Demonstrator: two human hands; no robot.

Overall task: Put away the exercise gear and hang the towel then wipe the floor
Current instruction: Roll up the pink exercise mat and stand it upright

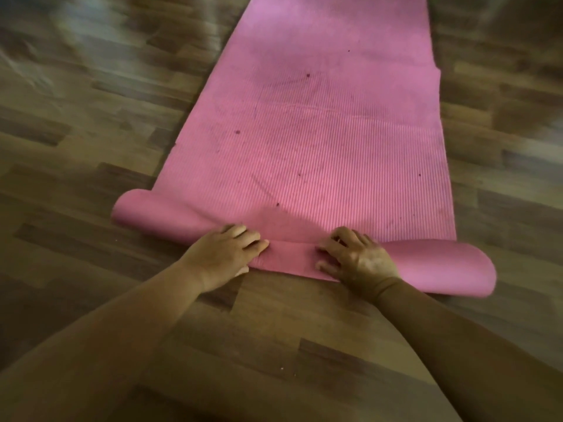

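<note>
While curled over the rolled end of the pink mat [304, 141], left hand [224, 254] and right hand [356, 260] both gripping it, far end cut off.

The room is dim and warm-toned. Motion blur smears the wooden floor [91, 123], worst toward the top corners, where the boards bend with wide-angle distortion. The pink mat [320, 132] is sharpest at mid-frame; a soft shadow falls on it just beyond the hands.

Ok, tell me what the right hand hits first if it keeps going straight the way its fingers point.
Only the flat stretch of pink mat: the right hand points up along it from the roll, and nothing else shows there.
</note>
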